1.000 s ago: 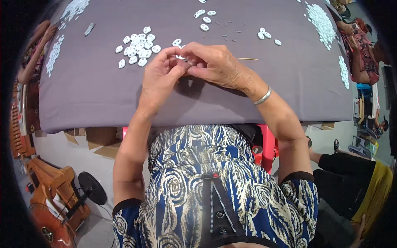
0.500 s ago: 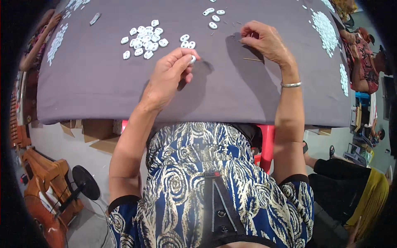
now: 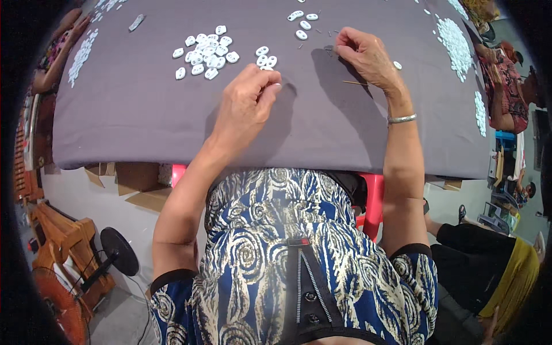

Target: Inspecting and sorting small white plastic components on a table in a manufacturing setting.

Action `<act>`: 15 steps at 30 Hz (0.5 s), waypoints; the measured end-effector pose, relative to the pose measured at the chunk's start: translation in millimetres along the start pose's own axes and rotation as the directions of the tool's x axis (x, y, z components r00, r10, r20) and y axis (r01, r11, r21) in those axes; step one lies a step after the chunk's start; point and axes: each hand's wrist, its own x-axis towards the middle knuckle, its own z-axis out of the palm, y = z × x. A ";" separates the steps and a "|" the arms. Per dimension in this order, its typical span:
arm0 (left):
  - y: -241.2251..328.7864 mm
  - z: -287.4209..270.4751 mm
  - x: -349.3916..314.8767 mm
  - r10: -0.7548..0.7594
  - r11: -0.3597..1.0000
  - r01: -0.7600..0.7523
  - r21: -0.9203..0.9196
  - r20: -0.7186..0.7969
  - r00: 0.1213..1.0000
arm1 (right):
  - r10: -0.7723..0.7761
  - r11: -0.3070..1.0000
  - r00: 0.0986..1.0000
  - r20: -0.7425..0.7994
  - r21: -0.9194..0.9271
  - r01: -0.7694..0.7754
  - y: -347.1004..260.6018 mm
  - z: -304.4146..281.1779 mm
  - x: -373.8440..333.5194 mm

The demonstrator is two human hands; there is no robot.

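Observation:
My left hand (image 3: 247,103) is closed in a pinch over the grey cloth, palm turned down. A white sliver of an oval piece shows at its fingertips; the rest is hidden by the fingers. Just beyond it sit several white oval pieces with dark spots (image 3: 262,60). To the right, my right hand (image 3: 368,60) has thumb and forefinger together, low over small thin metal pins (image 3: 329,50). Whatever those fingers hold is too small to make out. Below this hand lies a thin brownish stick (image 3: 355,82), and a single white piece (image 3: 397,65) rests beside the wrist.
A loose pile of white pieces (image 3: 210,52) lies left of centre, with more white pieces (image 3: 302,34) at the far middle. Larger heaps (image 3: 455,49) spread along the right side. A small greyish object (image 3: 137,22) lies far left. People sit at both sides of the table (image 3: 132,138).
My left hand has turned palm down, so the white piece in it is now mostly covered. The right hand has barely moved; a white piece now shows beside its wrist.

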 end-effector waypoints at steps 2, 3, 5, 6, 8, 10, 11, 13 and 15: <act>-2.1 -1.9 1.6 0.016 0.999 -0.015 0.034 -0.032 0.999 | -0.016 1.000 0.999 -0.031 0.013 0.017 -0.2 1.9 -0.6; -3.5 -3.0 2.2 0.006 0.998 -0.003 0.064 -0.046 0.999 | -0.034 0.999 0.999 -0.019 0.018 0.034 -0.9 3.7 -1.4; -7.3 -7.7 3.0 -0.012 0.998 0.017 0.054 -0.099 0.995 | -0.025 0.998 0.998 -0.063 0.063 0.029 -3.5 9.6 -1.4; -9.9 -10.9 3.6 -0.036 0.999 0.040 0.032 -0.130 0.991 | -0.035 0.997 0.998 -0.054 0.067 0.038 -5.3 13.5 0.4; -16.1 -15.0 6.1 -0.060 0.998 0.058 -0.018 -0.179 0.982 | -0.087 0.996 0.993 -0.074 -0.010 0.087 -9.2 20.4 3.0; -23.3 -20.1 7.3 -0.155 0.988 0.148 -0.052 -0.217 0.964 | -0.146 0.989 0.987 -0.063 0.032 0.148 -13.0 25.4 3.1; -27.1 -22.1 8.5 -0.145 0.989 0.139 -0.043 -0.225 0.963 | -0.101 0.993 0.993 -0.058 0.047 0.104 -14.8 26.7 2.4; -33.4 -22.8 10.9 -0.183 0.980 0.156 -0.124 -0.242 0.953 | -0.114 0.990 0.992 -0.054 0.072 0.118 -17.7 27.1 2.0; -36.7 -23.2 9.4 -0.222 0.962 0.169 -0.214 -0.254 0.941 | -0.101 0.990 0.994 -0.048 0.091 0.105 -19.5 28.1 3.2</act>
